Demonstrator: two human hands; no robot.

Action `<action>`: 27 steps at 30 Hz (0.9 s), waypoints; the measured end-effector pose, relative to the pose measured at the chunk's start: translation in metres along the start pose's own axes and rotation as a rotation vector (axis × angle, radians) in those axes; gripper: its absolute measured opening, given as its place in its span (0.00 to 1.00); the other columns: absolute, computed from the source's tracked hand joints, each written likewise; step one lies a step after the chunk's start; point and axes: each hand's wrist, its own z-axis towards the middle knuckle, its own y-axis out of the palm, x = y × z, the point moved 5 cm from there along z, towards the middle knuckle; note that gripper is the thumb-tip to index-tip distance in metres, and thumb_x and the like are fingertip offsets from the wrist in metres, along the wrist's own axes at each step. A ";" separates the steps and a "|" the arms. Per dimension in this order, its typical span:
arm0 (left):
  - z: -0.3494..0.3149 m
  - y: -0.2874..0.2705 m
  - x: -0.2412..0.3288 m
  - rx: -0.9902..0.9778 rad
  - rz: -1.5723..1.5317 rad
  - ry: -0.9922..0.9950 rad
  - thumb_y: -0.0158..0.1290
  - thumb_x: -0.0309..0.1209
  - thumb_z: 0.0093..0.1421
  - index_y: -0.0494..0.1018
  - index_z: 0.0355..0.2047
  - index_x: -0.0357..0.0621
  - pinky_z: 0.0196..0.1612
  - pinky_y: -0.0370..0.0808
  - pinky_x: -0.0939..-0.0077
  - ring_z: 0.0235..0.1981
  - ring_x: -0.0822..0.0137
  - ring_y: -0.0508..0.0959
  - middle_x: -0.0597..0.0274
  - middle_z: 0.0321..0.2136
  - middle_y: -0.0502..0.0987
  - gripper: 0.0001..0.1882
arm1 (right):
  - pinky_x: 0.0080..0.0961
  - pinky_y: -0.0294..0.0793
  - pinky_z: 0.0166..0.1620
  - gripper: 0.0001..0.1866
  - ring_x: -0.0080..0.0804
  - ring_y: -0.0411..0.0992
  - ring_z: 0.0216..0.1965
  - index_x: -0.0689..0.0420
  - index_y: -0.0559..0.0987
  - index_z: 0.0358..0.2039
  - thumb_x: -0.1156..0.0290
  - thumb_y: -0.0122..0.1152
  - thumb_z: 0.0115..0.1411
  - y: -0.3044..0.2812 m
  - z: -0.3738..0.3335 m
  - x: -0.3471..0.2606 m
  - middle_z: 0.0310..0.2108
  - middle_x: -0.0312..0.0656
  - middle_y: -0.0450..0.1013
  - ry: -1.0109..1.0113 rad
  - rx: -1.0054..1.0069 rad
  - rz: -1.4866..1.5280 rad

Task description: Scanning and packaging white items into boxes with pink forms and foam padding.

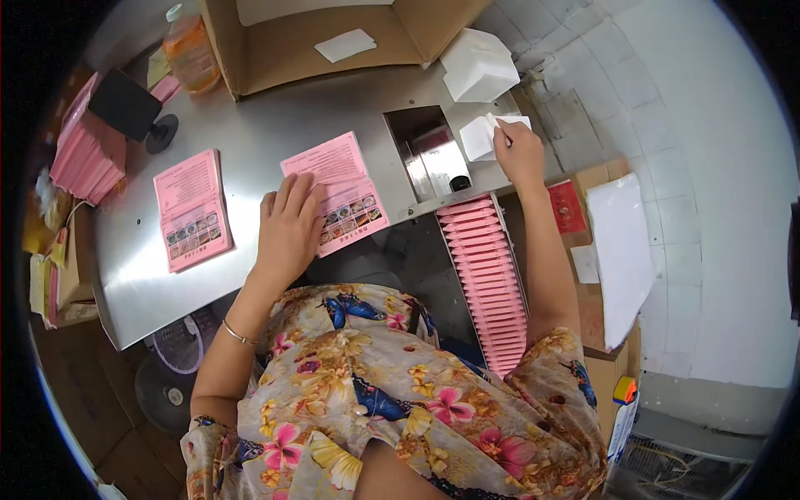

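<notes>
My left hand [290, 218] lies over the left side of a pink printed paper packet [348, 204], its fingers stretched across the paper. The packet has rows of small pictures on its lower half and sits at the table's front edge. Farther right, my right hand [518, 152] has its fingers closed at the top of a small stack of white folded tissues [479, 140]. A lifted edge of tissue shows by the fingertips. Left of my left hand lies a similar pink pile [192, 210]. Between the hands, a slot [429, 154] opens in the metal tabletop.
Below the slot, a chute [485, 283] holds many layered pink packets. A cardboard box [325, 67] stands at the back, beside a bottle of orange liquid [192, 52]. Another white tissue stack [479, 67] is at the back right. Pink stacks [92, 154] and a black stand [127, 104] occupy the left.
</notes>
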 end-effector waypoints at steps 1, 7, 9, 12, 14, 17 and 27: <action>-0.001 0.000 -0.001 0.014 0.079 0.008 0.57 0.30 0.56 0.69 0.55 0.38 0.60 0.62 0.50 0.62 0.47 0.65 0.48 0.61 0.65 0.25 | 0.41 0.75 0.42 0.15 0.48 0.77 0.38 0.55 0.83 0.46 0.66 0.60 0.59 0.001 -0.001 0.002 0.40 0.47 0.78 0.013 -0.001 0.006; 0.008 0.001 0.005 0.003 0.077 0.037 0.56 0.40 0.58 0.69 0.56 0.37 0.61 0.59 0.46 0.63 0.45 0.63 0.46 0.62 0.64 0.28 | 0.51 0.64 0.59 0.22 0.47 0.73 0.52 0.53 0.78 0.55 0.75 0.54 0.59 0.006 -0.007 0.049 0.54 0.47 0.75 -0.070 0.163 0.028; 0.009 0.005 0.004 -0.005 0.078 0.024 0.56 0.41 0.58 0.69 0.55 0.36 0.61 0.59 0.45 0.63 0.44 0.63 0.46 0.62 0.65 0.29 | 0.52 0.62 0.62 0.23 0.46 0.73 0.54 0.54 0.77 0.56 0.76 0.54 0.58 -0.002 -0.013 -0.006 0.55 0.46 0.75 -0.239 0.146 0.052; 0.025 0.009 0.013 0.011 -0.013 0.056 0.58 0.42 0.56 0.70 0.54 0.37 0.59 0.60 0.46 0.62 0.46 0.64 0.46 0.61 0.67 0.29 | 0.57 0.52 0.67 0.21 0.39 0.72 0.59 0.58 0.77 0.53 0.73 0.58 0.59 0.006 -0.063 -0.096 0.54 0.42 0.76 -0.597 0.057 0.230; 0.035 0.018 0.017 0.000 -0.030 0.073 0.58 0.43 0.56 0.70 0.54 0.39 0.59 0.60 0.46 0.62 0.46 0.64 0.46 0.60 0.67 0.30 | 0.57 0.53 0.66 0.18 0.36 0.73 0.57 0.48 0.81 0.50 0.70 0.60 0.58 0.014 -0.094 -0.157 0.56 0.42 0.75 -0.804 -0.084 0.245; 0.046 0.025 0.030 -0.001 -0.075 0.103 0.60 0.45 0.54 0.69 0.57 0.41 0.59 0.60 0.46 0.62 0.46 0.65 0.47 0.60 0.67 0.34 | 0.62 0.50 0.66 0.16 0.37 0.73 0.55 0.48 0.81 0.47 0.68 0.59 0.58 0.065 -0.090 -0.162 0.50 0.41 0.75 -0.617 -0.123 0.131; 0.048 0.016 0.025 0.118 0.029 0.020 0.64 0.47 0.50 0.64 0.64 0.43 0.60 0.62 0.50 0.62 0.49 0.65 0.48 0.60 0.66 0.43 | 0.49 0.57 0.66 0.18 0.40 0.70 0.59 0.50 0.79 0.51 0.70 0.55 0.59 0.078 -0.037 -0.193 0.58 0.43 0.71 -0.662 -0.557 0.045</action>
